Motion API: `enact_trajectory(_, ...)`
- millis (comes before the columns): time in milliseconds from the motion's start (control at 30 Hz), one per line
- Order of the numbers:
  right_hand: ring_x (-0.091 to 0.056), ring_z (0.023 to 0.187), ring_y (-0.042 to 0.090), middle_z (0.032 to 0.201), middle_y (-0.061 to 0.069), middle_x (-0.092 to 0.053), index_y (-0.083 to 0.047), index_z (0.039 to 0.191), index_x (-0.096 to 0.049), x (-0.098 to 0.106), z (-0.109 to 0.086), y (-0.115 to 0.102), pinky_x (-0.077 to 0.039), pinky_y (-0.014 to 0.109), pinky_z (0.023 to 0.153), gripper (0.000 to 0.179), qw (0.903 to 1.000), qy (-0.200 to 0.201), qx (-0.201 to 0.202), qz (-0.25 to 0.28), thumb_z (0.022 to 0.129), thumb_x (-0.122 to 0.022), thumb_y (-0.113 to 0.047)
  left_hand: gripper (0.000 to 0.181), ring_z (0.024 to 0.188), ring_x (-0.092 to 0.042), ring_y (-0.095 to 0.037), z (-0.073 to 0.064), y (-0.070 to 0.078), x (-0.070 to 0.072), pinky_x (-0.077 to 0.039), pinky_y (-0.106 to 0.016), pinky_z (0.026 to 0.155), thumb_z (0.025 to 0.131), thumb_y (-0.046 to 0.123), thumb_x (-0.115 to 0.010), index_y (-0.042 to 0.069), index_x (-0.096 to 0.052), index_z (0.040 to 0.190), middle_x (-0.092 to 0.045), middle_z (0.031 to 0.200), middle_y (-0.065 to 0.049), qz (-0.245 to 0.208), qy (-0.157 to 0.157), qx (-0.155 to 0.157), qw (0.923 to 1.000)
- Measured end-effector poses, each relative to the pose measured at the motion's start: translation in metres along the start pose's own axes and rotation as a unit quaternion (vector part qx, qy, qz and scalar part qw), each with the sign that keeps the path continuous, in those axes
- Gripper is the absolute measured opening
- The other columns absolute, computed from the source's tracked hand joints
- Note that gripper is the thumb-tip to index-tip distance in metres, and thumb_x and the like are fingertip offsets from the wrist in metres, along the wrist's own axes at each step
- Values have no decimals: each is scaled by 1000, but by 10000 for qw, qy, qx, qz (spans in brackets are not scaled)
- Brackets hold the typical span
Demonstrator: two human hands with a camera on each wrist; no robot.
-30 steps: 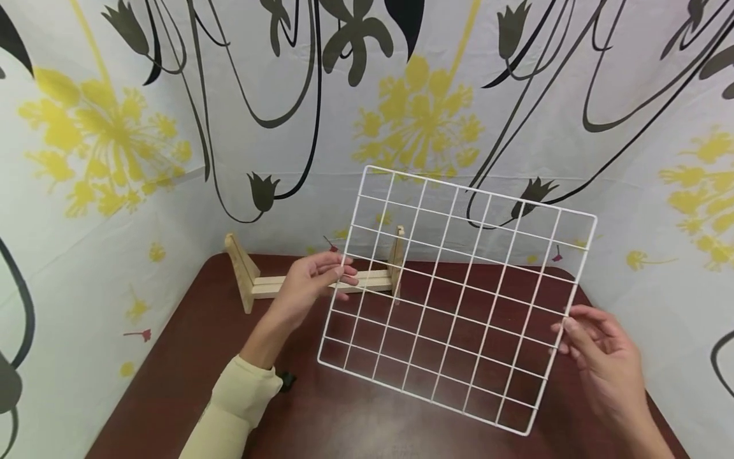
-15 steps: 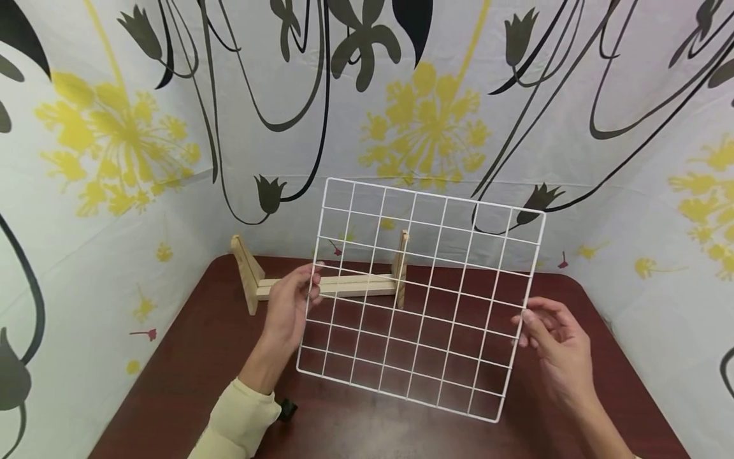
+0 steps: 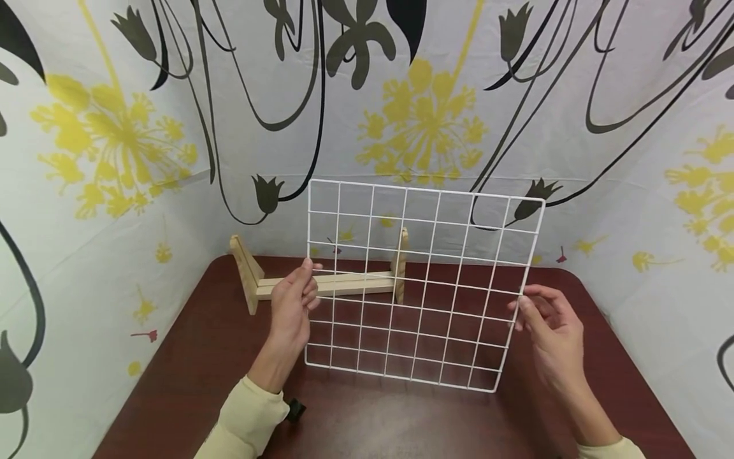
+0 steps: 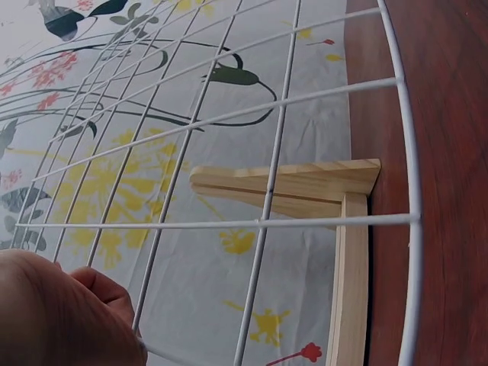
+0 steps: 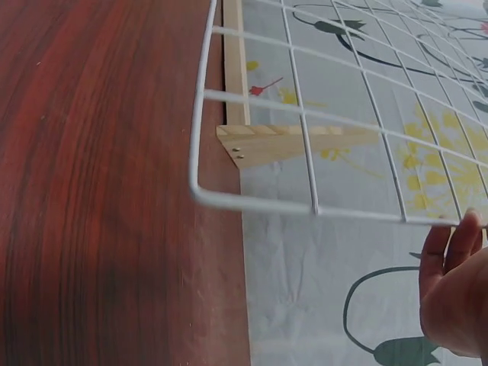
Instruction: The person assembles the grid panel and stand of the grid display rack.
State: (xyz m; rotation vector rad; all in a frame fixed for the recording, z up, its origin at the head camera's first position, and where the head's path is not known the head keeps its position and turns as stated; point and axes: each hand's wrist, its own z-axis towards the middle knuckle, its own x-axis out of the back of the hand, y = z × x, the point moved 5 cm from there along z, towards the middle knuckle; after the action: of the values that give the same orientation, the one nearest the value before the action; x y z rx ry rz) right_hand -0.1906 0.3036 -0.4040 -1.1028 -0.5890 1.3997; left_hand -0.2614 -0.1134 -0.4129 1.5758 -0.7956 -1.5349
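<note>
A white wire grid panel (image 3: 426, 281) is held up over the table, tilted slightly in the head view. My left hand (image 3: 289, 312) grips its left side edge, thumb up along the wire. On the opposite edge, my right hand (image 3: 557, 341) pinches the side wire between thumb and fingers. Behind the grid stands a pale wooden stand (image 3: 350, 285) with two slanted uprights joined by a crossbar; the wires overlap its right part. From the right wrist, the panel's rounded corner shows close to the camera, and two screw heads are visible on one wooden upright (image 5: 267, 149).
The dark red-brown table (image 3: 189, 370) has rounded back corners. Cloth (image 3: 172, 127) printed with flowers hangs behind it and along both sides. A small black object (image 3: 295, 410) shows beside the left sleeve.
Both hands have carried the grid panel leftward, and its bottom edge has risen and levelled. The left hand's grip has turned, with the thumb now pointing up. The wooden stand stays in place.
</note>
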Motion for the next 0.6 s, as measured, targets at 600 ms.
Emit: enact_trajectory(600,-64,76,18,89,16,-70,16,117,-49,0,19,-1,-52,23,66,30,9965,734,326,-250,90,-58,6,26,52,-28,-4,5,8,-18,-23,-15,45,89,33,-68,7,-69,85,-34,57,7,-462,-187,-643,9967)
